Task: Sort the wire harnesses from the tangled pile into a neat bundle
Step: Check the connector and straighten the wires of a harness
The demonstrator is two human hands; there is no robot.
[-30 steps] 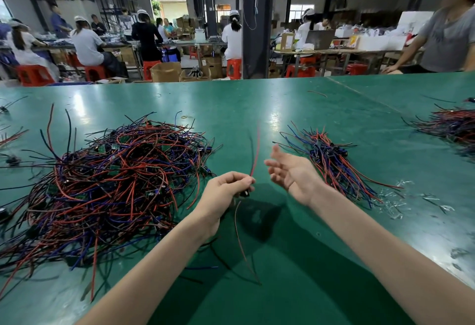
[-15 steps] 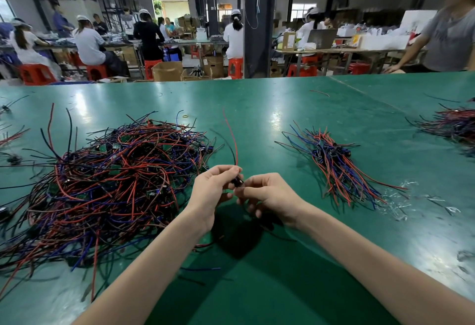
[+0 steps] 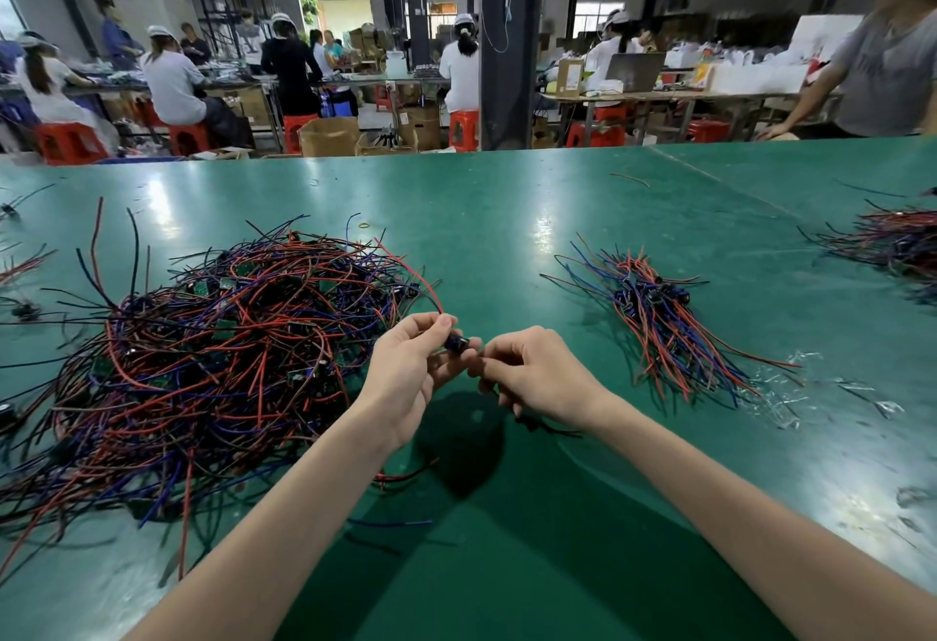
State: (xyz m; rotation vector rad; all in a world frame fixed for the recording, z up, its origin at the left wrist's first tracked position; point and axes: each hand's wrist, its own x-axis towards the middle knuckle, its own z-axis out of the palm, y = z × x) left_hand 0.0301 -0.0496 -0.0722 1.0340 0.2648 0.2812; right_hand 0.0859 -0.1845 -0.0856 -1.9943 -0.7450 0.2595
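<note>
Moved: your right hand (image 3: pixel 537 376), formerly apart, now meets your left hand (image 3: pixel 410 371). Both hands' fingers (image 3: pixel 440 325) pinch one red-wired harness (image 3: pixel 413 271) at its dark connector (image 3: pixel 456 343), over the green table (image 3: pixel 507 234), between the tangled red, blue and black wire pile (image 3: pixel 203 361) and the sorted bundle (image 3: pixel 664 326). Step: straightening. Next, likely: lay it rightward, ends aligned.

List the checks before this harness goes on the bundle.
1. Harness gripped: left hand and right hand both pinch it. Ok.
2. Free of the pile: its red wire arcs over the pile's edge. Cannot tell.
3. Wires aligned: red wire curves up, dark wire hangs under the right hand. Not ok.
4. Bundle in view, right of the hands. Ok.
</note>
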